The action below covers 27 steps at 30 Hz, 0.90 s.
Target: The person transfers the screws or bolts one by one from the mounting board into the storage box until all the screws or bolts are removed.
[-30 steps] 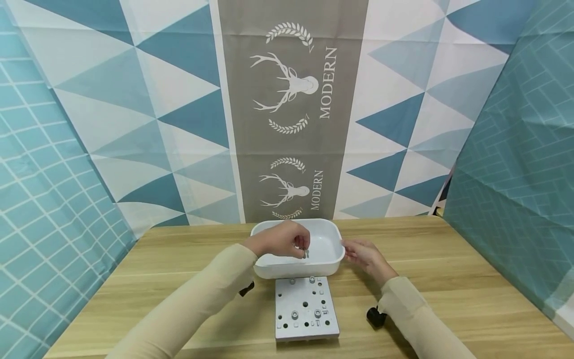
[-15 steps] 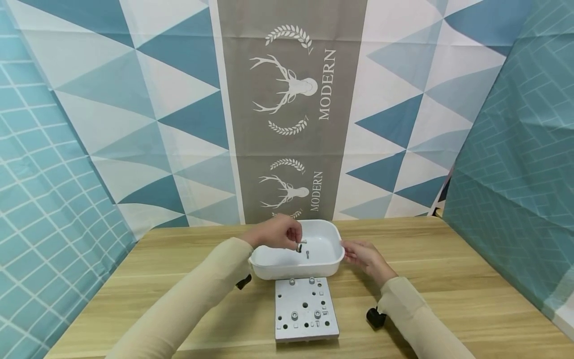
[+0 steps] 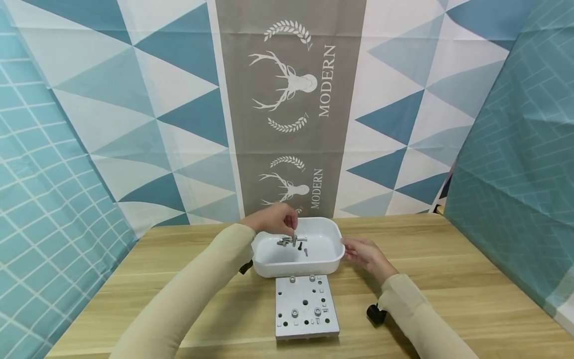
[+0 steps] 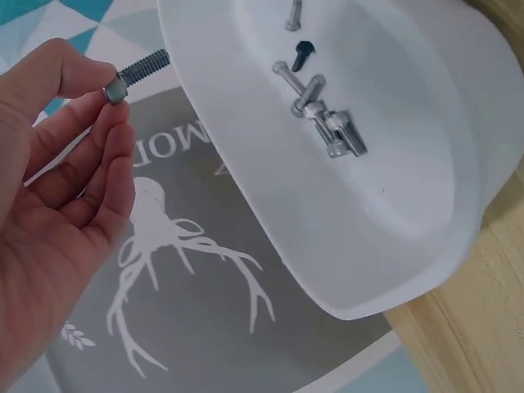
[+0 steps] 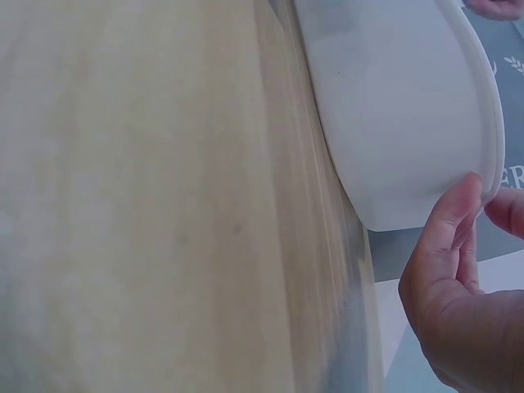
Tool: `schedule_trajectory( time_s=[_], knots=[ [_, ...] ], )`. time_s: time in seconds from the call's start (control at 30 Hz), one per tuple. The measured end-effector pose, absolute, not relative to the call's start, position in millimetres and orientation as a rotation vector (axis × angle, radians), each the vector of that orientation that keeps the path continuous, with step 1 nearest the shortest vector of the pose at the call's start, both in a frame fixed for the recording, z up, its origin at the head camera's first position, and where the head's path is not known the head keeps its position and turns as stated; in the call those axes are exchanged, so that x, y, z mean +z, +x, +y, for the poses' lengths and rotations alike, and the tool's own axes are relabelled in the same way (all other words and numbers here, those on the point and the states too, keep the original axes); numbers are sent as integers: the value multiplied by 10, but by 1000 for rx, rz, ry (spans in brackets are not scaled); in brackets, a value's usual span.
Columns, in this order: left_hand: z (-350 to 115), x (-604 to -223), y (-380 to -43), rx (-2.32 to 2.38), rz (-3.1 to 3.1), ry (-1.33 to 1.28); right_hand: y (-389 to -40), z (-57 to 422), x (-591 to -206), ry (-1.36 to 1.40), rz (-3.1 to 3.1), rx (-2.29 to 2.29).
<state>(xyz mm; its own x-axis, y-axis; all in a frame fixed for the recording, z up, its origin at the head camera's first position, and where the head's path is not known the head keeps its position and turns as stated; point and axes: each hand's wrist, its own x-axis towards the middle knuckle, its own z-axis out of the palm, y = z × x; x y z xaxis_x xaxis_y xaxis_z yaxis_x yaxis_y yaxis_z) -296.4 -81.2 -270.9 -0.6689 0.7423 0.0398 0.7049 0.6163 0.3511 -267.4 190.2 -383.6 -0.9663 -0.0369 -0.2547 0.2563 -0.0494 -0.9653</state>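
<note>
My left hand [image 3: 275, 219] pinches a silver hex-socket bolt [image 4: 147, 65] by its head between thumb and fingertips, over the far left part of a white plastic tub [image 3: 291, 270]. The threaded end points away from the fingers, toward the tub's rim in the left wrist view. Inside the tub lie several loose silver bolts [image 4: 334, 123] in a small heap and one black screw [image 4: 304, 54]. At the tub's right end, my right hand [image 5: 458, 303] grips the rim between thumb and fingers.
A silver metal block [image 3: 293, 296] with holes sits in front of the tub, several socket bolts [image 3: 294, 314] standing in it. All rest on a wooden table [image 3: 215, 324]. A patterned cloth [image 3: 291, 139] hangs behind; a black wrist-camera piece [image 3: 375, 315] is under the right sleeve.
The left hand has risen and shifted slightly left from low inside the tub, with a bolt in its fingertips. The bolts it covered now show. The right hand stays at the rim.
</note>
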Motion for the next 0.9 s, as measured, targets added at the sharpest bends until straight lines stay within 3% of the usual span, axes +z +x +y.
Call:
schedule_trajectory(
  time_s=[0.4,0.9],
  knots=[
    [-764,-2955,-3190,291,2823,965,-2667,1871,-3846,212,1982,-2133],
    [-822,-3015,-3329,238,2873,835,-2680,1733,-3808,192,2000,-2101]
  ],
)
